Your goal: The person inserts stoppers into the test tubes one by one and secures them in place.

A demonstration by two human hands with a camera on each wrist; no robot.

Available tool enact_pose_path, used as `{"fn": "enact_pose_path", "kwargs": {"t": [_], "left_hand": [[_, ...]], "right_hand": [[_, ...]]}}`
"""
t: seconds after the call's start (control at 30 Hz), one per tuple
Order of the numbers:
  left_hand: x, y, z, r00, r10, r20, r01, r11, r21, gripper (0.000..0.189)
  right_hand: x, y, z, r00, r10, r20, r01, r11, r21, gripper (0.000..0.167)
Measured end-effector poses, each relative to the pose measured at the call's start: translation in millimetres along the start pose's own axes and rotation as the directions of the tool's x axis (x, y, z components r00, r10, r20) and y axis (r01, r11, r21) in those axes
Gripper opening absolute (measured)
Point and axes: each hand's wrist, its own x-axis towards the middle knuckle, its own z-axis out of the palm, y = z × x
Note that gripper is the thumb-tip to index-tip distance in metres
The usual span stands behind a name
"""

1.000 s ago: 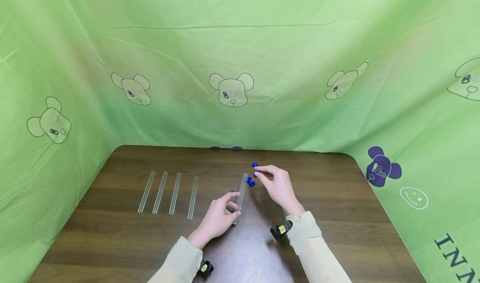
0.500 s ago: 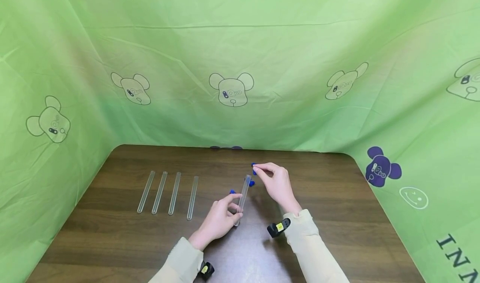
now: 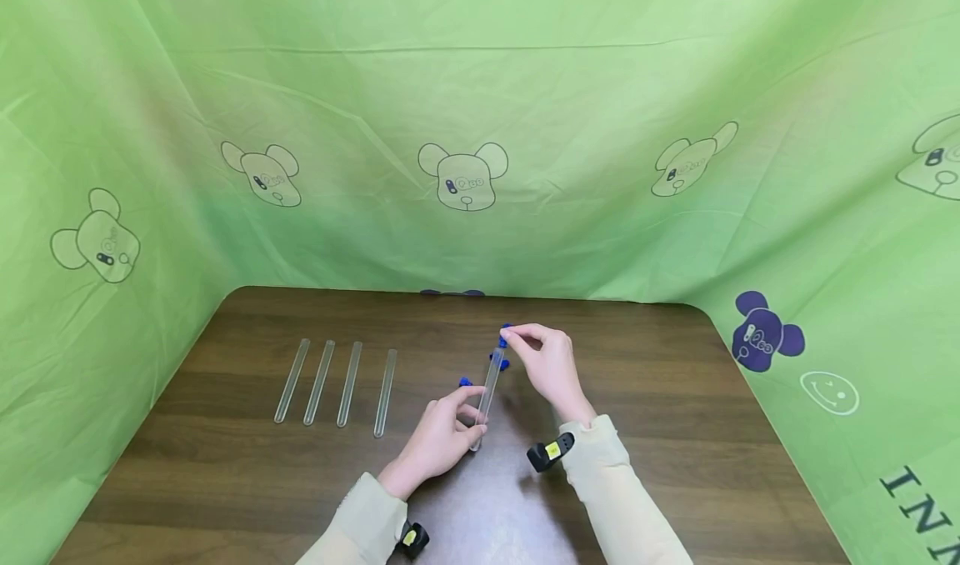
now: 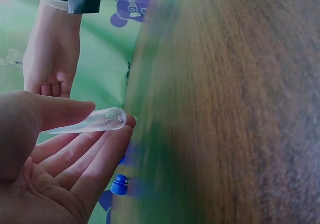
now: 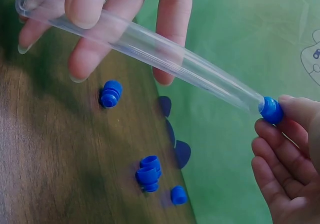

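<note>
My left hand point(image 3: 435, 440) holds a clear test tube point(image 3: 491, 382) between thumb and fingers, tilted above the table with its rounded bottom towards me. In the left wrist view the closed end of that tube point(image 4: 116, 119) faces the camera. Thumb and fingertips of my right hand point(image 3: 551, 369) pinch a blue stopper point(image 5: 271, 110). In the right wrist view the stopper sits right at the tube's mouth; how far it is inside cannot be made out. More blue stoppers point(image 5: 149, 174) lie on the table below, with a single blue stopper point(image 5: 111, 92) apart from them.
Several clear test tubes point(image 3: 348, 386) lie side by side on the left of the brown wooden table point(image 3: 225, 482). A green printed cloth point(image 3: 465, 248) hangs behind the table and along both sides.
My right hand has moved left and slightly up with the blue stopper, to the tube's mouth. The tube in my left hand has shifted slightly right.
</note>
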Motion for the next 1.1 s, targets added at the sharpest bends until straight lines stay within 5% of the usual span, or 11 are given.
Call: {"fn": "enact_pose_path", "kwargs": {"t": [0.4, 0.73, 1.1], "left_hand": [[-2.3, 1.7, 0.3, 1.0, -0.007, 0.004, 0.007, 1.0, -0.009, 0.05], [-1.8, -0.1, 0.8, 1.0, -0.01, 0.004, 0.01, 1.0, -0.021, 0.051], [-2.0, -1.0, 1.5, 1.0, -0.029, 0.01, 0.03, 0.997, -0.068, 0.051]], "right_hand": [[-3.3, -0.8, 3.1, 0.999, 0.032, 0.016, -0.032, 0.999, 0.004, 0.015], [-6.4, -0.1, 8.0, 1.0, -0.023, 0.009, 0.022, 0.999, 0.036, 0.016], [-11.2, -0.2, 11.0, 0.993, 0.049, 0.107, -0.065, 0.986, 0.151, 0.027]]}}
